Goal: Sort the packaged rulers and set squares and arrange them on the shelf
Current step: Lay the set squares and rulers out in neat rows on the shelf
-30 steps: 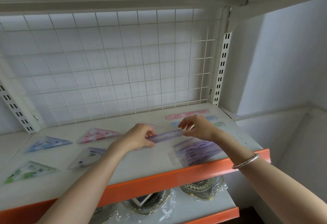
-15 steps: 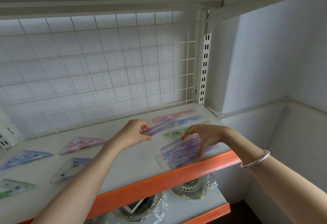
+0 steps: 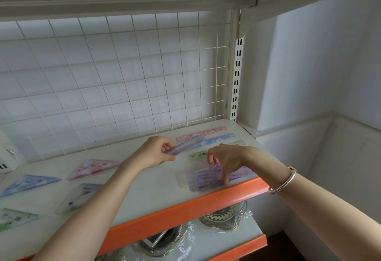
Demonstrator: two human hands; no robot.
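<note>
Head view: left hand (image 3: 153, 153) grips ruler (image 3: 186, 145), end hidden.

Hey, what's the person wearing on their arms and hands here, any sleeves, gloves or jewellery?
No sleeves or gloves: both forearms, the left hand and the right hand are bare. The right wrist wears a thin silver bangle with a fine pattern; the left wrist wears nothing.

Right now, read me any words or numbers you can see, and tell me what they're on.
No text is legible.
Pile of purple ruler packs: dark printed words, too blurred to read.
Purple ruler in the left hand: markings too small.
</note>
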